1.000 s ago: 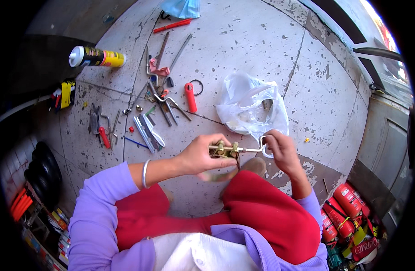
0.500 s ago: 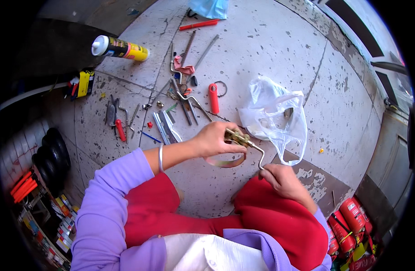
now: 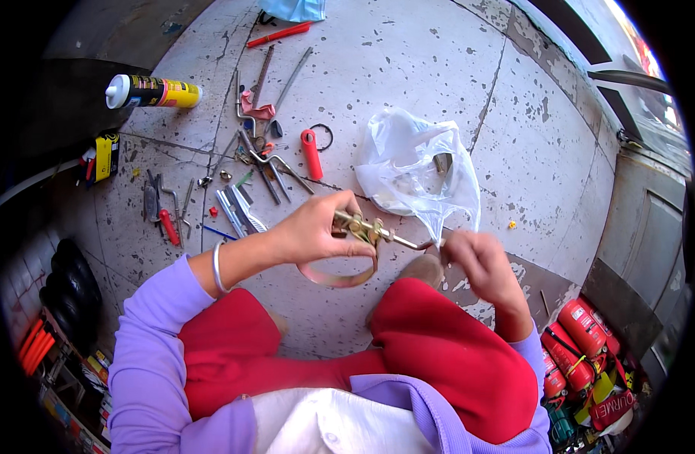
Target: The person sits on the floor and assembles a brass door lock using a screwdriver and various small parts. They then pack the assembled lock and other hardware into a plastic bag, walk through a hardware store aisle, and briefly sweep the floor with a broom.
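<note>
"Where's the clamp?"

"The gold-coloured metal clamp with a rounded band [image 3: 340, 280] is up off the floor [image 3: 544, 189], in front of the knees, in the left hand [image 3: 325, 223]. Those fingers are grasping its bolted top, thumb below, with the band hanging underneath."

"And the right hand [image 3: 480, 263]?"

"Its fingers are curled around the far end of a thin, crank-bent silver metal rod [image 3: 404, 242] — a bit blurred, and the very end is hidden in the fist. The rod's other end runs to the clamp's bolts."

"What's just beyond that?"

"A crumpled, see-through white plastic bag [image 3: 381, 170] on the floor. One strip of it hangs down near the right hand; I can't tell whether they touch."

"Anything left of the bag?"

"A red cylindrical handle [image 3: 311, 155] with a thin black ring [image 3: 331, 138] just beside it. Further left, several straight and bent grey metal rods [image 3: 294, 170] lie in a loose heap, with a flat silver-grey slotted strip [image 3: 245, 210] nearer the left forearm."

"And past the heap?"

"A black-and-yellow sealant cartridge with a white cap [image 3: 154, 91] — up toward the far left, well apart from both hands."
</note>
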{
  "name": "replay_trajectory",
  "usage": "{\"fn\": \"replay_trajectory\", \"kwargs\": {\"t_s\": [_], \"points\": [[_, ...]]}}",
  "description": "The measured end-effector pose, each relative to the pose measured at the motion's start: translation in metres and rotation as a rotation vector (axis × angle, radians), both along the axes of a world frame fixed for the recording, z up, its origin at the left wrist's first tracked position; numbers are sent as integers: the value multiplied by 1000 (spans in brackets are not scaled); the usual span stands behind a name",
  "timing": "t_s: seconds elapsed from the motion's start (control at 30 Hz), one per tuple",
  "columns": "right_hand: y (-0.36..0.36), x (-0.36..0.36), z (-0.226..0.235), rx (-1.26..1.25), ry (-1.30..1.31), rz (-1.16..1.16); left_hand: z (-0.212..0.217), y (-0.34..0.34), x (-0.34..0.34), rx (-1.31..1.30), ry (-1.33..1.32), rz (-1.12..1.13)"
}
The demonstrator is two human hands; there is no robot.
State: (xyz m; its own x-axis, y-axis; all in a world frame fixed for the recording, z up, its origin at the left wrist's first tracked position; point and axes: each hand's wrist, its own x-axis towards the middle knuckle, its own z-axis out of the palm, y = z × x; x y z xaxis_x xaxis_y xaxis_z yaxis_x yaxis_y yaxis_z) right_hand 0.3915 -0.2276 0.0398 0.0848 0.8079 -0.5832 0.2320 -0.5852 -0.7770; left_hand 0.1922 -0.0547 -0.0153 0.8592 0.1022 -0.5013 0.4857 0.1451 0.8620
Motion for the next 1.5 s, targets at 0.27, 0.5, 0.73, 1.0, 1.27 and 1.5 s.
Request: {"fn": "replay_trajectory", "kwargs": {"t_s": [0.27, 0.5, 0.73, 1.0, 1.27, 1.5], "points": [[-20, -44, -39, 75, -122, 164, -15, 5, 9, 38, 10, 128], [-6, -8, -45, -8, -4, -211, 6, -10, 7, 79, -104, 58], [-2, -3, -11, 95, 28, -28, -3, 0, 2, 64, 11, 46], [-13, -36, -23, -157, 104, 106, -11, -1, 5, -33, 40, 107], [-17, -18, -51, -220, 114, 206, -2, 5, 18, 2, -25, -3], [31, -32, -32, 117, 175, 150, -11, 0, 24, -266, 67, -140]]}}
